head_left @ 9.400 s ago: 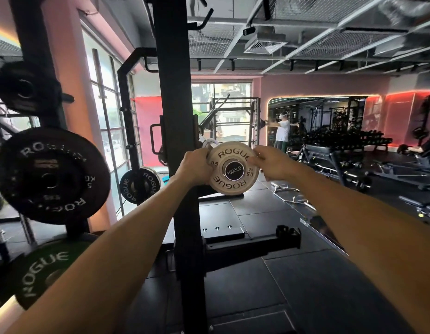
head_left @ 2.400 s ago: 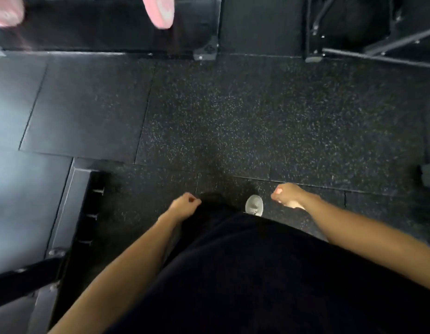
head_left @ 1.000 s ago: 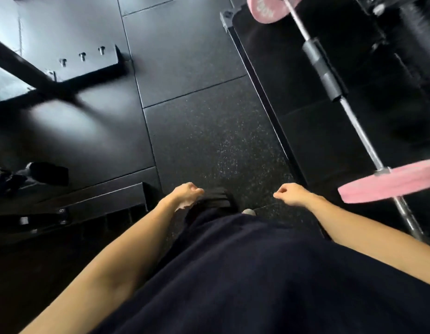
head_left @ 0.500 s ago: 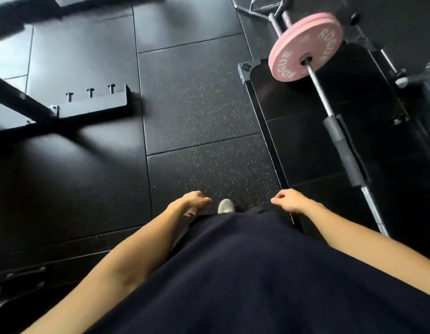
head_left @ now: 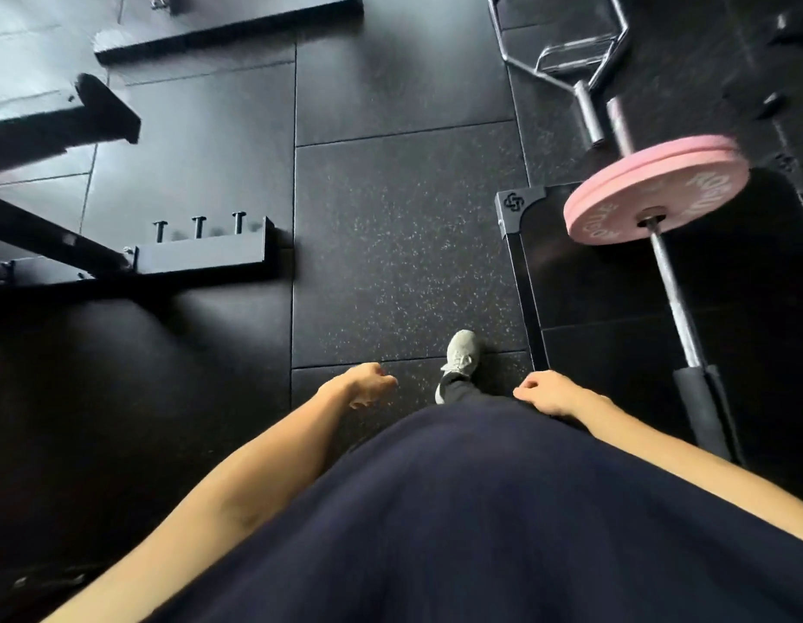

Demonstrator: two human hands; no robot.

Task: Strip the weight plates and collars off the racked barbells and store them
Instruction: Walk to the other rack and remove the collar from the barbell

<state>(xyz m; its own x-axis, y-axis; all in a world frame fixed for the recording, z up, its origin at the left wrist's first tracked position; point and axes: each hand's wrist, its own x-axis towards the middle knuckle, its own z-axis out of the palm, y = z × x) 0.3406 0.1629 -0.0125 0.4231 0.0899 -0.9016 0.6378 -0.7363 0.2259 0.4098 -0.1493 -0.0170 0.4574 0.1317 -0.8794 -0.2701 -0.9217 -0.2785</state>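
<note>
I look straight down at the black rubber gym floor. A barbell [head_left: 674, 290] runs along the right side, with two pink plates [head_left: 656, 191] stacked on its far sleeve and a black pad [head_left: 701, 406] around the shaft. My left hand [head_left: 361, 384] hangs loosely curled at my waist and holds nothing. Just as empty, my right hand [head_left: 550, 391] is loosely curled a short way left of the barbell. Neither hand touches the bar or the plates.
A black rack foot [head_left: 201, 258] with three upright bolts lies at the left, and another beam [head_left: 228, 24] lies further off. A chrome curl bar [head_left: 566, 60] rests at the top right. A platform corner [head_left: 518, 209] sits under the plates. My grey shoe [head_left: 458, 357] is between my hands.
Long ago both hands held a small white plate on a rack peg; they hold nothing now. The view has turned, and the pink plates have come nearer on the right.
</note>
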